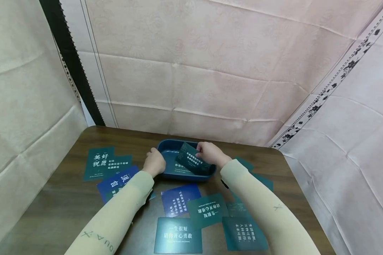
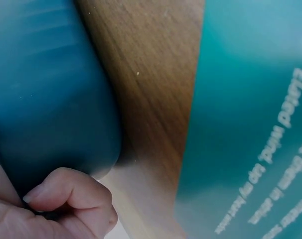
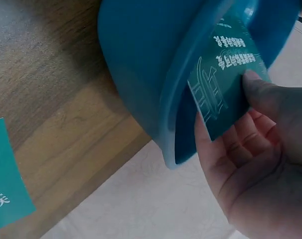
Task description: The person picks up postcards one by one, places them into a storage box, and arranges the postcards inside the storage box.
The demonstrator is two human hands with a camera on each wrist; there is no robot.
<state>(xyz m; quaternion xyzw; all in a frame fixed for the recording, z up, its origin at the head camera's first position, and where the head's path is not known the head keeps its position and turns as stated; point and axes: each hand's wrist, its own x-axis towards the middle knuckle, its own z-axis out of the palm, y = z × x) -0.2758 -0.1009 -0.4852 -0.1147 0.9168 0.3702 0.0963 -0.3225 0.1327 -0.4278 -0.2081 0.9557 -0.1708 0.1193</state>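
Observation:
A blue plastic tray [image 1: 168, 144] with rounded corners stands near the table's back edge. My left hand [image 1: 154, 163] grips its left end; in the left wrist view the curled fingers [image 2: 74, 191] hold the tray's rim. Between thumb and fingers, my right hand [image 1: 212, 154] pinches a dark green card [image 1: 192, 158] with white writing, tilted inside the tray's right half. The right wrist view shows the thumb lying on the printed face of this card [image 3: 228, 74]. Another green card [image 1: 180, 169] lies on the tray's floor, partly covered by the held one.
Green cards [image 1: 94, 171] and a blue card [image 1: 103, 186] overlap on the left of the brown table [image 1: 57, 198]. In front of the tray lie a blue card [image 1: 175, 200] and several green cards [image 1: 178, 230]. More green cards [image 1: 263, 181] sit partly under the right sleeve. Pale cloth [image 1: 191, 88] hangs behind.

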